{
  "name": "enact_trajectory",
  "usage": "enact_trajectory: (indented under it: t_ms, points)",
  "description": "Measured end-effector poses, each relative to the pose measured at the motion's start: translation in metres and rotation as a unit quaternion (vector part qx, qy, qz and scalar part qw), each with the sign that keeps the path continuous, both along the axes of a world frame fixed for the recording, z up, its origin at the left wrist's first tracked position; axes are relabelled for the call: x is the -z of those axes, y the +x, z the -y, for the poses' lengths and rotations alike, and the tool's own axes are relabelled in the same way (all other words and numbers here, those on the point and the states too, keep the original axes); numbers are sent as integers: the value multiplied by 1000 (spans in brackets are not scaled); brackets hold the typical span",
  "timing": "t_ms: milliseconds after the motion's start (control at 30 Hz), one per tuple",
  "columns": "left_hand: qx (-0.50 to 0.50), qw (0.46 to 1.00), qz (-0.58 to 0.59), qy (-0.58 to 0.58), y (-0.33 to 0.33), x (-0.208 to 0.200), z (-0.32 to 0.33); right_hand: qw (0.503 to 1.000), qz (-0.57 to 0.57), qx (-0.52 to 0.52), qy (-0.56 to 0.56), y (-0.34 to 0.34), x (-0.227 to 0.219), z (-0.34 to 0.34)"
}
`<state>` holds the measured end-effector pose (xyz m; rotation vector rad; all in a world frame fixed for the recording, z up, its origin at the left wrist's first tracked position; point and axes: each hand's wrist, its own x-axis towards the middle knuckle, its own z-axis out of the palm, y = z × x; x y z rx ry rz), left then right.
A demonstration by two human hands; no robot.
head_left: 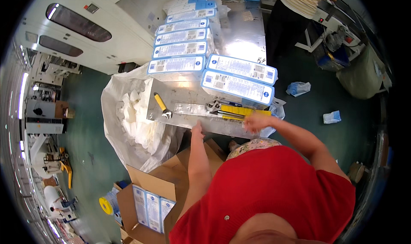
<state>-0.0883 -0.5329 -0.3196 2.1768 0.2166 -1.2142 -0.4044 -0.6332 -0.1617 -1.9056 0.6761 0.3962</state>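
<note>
My left hand (pixel 197 130) is at the near edge of the metal table (pixel 188 92); its fingers are small and partly hidden. At the table's near right, my right hand (pixel 255 122) is curled beside a yellow strip (pixel 239 110), and whatever its fingers hold is hidden. Left of that hand lie an adjustable wrench (pixel 212 106) and a clear ruler-like strip (pixel 190 109). Another adjustable wrench with a yellow handle (pixel 160 102) lies farther left. Just beyond the tools, two white-and-blue packs (pixel 238 89) lie side by side.
Several similar packs (pixel 180 38) stand in a row toward the back. A large white sack (pixel 115 111) of white scraps stands left of the table. Below it, an open carton (pixel 147 175) holds more packs. Blue-and-white wrappers (pixel 298 88) lie on the floor; another person (pixel 295 13) stands at the back right.
</note>
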Motion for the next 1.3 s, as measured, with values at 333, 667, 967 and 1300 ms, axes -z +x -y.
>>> enact_trajectory:
  t_ms: [333,667,967,1300]
  points:
    - [244,789,483,-291,-74,-116,19,828,29,184,-528,-7,-51,125]
    - [635,533,471,-300,-141,-198,133,901,-22,89,-425,10,-38,163]
    - [695,487,463,-255,-157,-196,135,895,101,68,-429,5,-26,165]
    - [665,511,461,-288,-163,-182,121,893,51,53,-445,17,-27,191]
